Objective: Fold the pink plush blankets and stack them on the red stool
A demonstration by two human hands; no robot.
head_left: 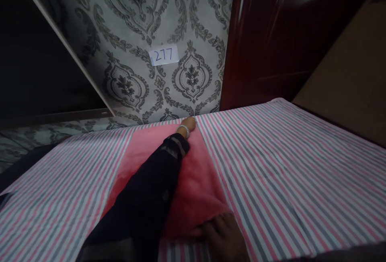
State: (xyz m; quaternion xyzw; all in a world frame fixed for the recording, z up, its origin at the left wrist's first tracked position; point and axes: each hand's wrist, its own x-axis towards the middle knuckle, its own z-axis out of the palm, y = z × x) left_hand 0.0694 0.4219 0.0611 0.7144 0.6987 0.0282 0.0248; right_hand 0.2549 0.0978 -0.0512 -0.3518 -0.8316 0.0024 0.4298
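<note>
A red, soft-looking towel (193,181) lies spread over a striped sheet (271,165) in pink, grey and white. My left arm, in a dark sleeve, reaches across the towel. Closed at the towel's far right corner is my left hand (189,123), a light bracelet on its wrist; its fingertips are mostly hidden. My right hand (224,234) is at the near right corner, its fingers bent over the towel's edge, which bunches slightly there. Shadow darkens this hand.
Behind the sheet stands a patterned grey wall (193,29) bearing a paper label (163,55) marked 277. A dark screen-like panel (45,61) is at left, a dark red wooden panel (265,45) at back right, and a brown board-like surface (346,73) at far right.
</note>
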